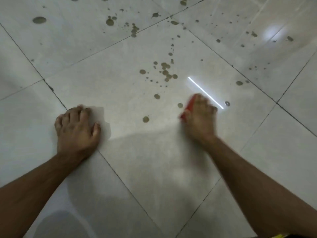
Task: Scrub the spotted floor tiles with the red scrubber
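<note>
The right hand (199,115), blurred, is seemingly gripping the red scrubber (188,107) at center-right; the left hand (77,124) is bracing with curled fingers; brown spots (165,71) are remaining toward the upper frame.

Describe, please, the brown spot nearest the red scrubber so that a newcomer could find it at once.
Start at the big middle tile, the one both hands rest on. Find the right hand covering the red scrubber near the bright reflected line. The spot is the round brown one just left of the scrubber's far end, alone, unlike the cluster farther up.
</note>
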